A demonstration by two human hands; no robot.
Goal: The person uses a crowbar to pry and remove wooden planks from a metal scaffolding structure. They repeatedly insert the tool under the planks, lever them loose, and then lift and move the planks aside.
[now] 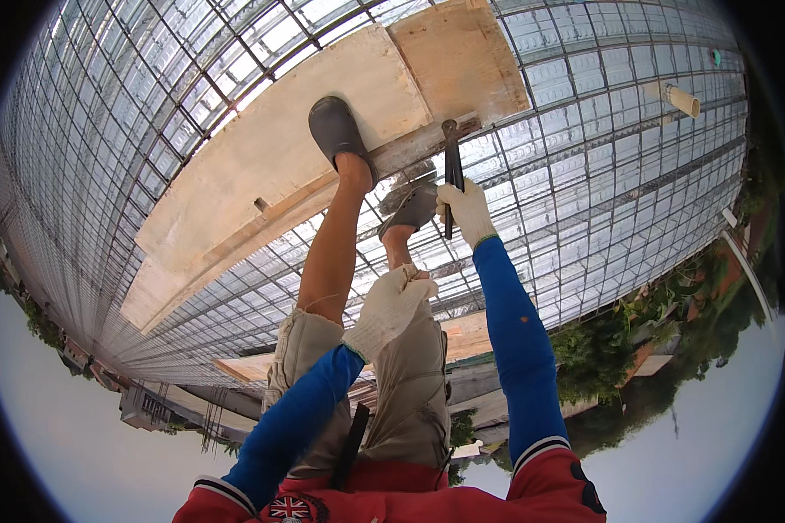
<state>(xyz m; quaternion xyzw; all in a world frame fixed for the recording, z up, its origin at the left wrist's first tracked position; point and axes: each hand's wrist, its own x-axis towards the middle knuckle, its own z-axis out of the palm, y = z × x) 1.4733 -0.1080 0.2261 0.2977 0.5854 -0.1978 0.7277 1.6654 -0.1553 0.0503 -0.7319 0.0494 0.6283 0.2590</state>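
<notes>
My right hand [467, 212], in a white knit glove, is closed around a dark metal tool that looks like pincers [453, 166]. The rounded head points away from me and the handles run down past my fist. It hangs above the steel mesh, beside my right shoe [410, 209]. My left hand [387, 312], also gloved, is held in front of my right knee with its fingers pinched together. What sits between those fingers, if anything, is too small to make out. Beneath both hands spreads a rebar grid [576, 187] over shiny ribbed sheeting.
My left shoe [336, 131] stands on a plywood board [235, 183], with another plywood sheet [462, 61] at its far end. A pale pipe stub [682, 100] sticks up at the far right. Greenery [597, 349] lies beyond the deck's edge.
</notes>
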